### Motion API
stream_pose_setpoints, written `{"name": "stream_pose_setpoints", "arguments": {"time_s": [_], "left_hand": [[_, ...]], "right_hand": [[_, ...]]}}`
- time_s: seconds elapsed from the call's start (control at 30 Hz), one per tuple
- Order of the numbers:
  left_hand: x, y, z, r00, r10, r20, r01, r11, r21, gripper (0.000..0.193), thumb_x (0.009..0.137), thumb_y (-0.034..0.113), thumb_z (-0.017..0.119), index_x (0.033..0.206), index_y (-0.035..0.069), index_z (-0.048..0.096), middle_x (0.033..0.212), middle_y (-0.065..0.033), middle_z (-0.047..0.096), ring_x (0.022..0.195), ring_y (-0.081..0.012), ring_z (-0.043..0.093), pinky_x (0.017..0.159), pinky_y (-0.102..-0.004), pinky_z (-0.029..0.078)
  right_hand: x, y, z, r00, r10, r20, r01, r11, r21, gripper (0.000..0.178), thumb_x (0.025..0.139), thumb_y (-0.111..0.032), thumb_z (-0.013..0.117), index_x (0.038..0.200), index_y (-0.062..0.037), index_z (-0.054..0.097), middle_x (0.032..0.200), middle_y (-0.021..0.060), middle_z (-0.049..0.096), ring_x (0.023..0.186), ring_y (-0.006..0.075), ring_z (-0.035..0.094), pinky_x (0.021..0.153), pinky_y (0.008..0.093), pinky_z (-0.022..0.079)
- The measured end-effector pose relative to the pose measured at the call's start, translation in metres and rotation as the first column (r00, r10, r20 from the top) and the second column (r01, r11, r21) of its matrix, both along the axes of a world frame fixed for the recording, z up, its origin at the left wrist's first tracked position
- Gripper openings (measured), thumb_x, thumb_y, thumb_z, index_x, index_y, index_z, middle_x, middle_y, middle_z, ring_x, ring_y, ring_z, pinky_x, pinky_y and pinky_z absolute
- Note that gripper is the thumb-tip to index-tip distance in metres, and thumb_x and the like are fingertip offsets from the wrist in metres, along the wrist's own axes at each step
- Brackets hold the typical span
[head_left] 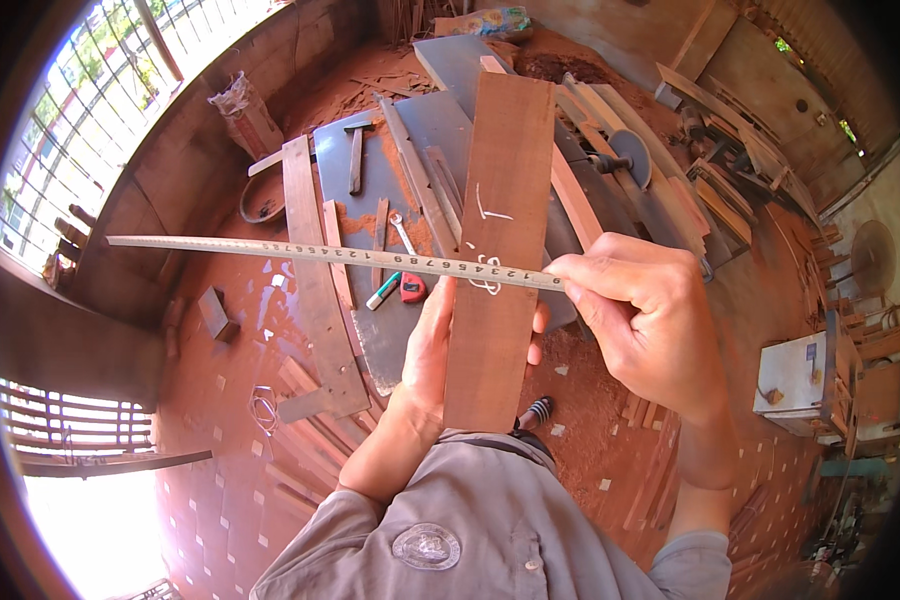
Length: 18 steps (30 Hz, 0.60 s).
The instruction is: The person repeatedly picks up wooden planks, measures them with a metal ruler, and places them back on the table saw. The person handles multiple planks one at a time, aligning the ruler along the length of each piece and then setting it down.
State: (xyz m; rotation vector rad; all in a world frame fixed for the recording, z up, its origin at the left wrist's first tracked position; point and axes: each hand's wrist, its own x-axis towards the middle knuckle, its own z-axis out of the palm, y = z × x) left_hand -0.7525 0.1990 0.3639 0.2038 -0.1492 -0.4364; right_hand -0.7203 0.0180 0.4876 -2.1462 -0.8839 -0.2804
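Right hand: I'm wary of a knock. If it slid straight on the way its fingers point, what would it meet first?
The right hand pinches the long ruler, fingers pointing left. It would probably meet the wooden board first, then the left hand holding it, though depth is unclear.

Grey saw table (440,125) with hammer (356,150), wrench (402,232)

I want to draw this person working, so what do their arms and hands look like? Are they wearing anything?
Both hands are bare: no gloves, rings or watch show on the left hand or the right hand. The forearms are bare too. Grey shirt sleeves are pushed up near the elbows, with a cuff at the right one. The grey shirt has a round stitched badge on the chest.
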Motion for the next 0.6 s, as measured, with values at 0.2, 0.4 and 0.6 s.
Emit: {"name": "stream_pose_setpoints", "arguments": {"time_s": [0.2,0.4,0.6], "left_hand": [[-0.009,0.002,0.001,0.998,-0.016,-0.062,0.018,0.999,0.043,0.073,0.103,0.068,0.038,0.136,0.005,0.055,0.11,-0.0189,0.061,0.083,-0.0283,0.062,0.068,-0.0372,0.045],[-0.009,0.003,-0.001,0.999,-0.051,0.008,0.051,0.996,-0.071,0.074,0.103,0.068,0.038,0.14,0.006,0.054,0.115,-0.0183,0.066,0.089,-0.0278,0.072,0.073,-0.0386,0.061],[-0.01,0.003,-0.009,0.997,-0.056,0.045,0.06,0.995,-0.081,0.073,0.104,0.066,0.037,0.142,0.006,0.052,0.115,-0.021,0.065,0.091,-0.0306,0.072,0.076,-0.0418,0.061]], "right_hand": [[-0.006,0.003,-0.002,1.0,0.002,0.03,-0.002,1.0,-0.004,0.018,0.085,0.012,0.067,0.101,0.0052,0.074,0.074,0.0138,0.063,0.059,0.0235,0.061,0.053,0.033,0.044],[-0.01,0.006,-0.001,1.0,-0.009,0.025,0.008,1.0,0.022,0.018,0.085,0.011,0.067,0.1,0.0044,0.074,0.072,0.014,0.061,0.057,0.0267,0.06,0.052,0.0346,0.043],[-0.006,0.002,0.004,1.0,-0.004,0.025,0.005,1.0,-0.023,0.015,0.087,0.011,0.066,0.099,0.0065,0.073,0.072,0.0132,0.062,0.059,0.0203,0.058,0.054,0.0314,0.042]]}}
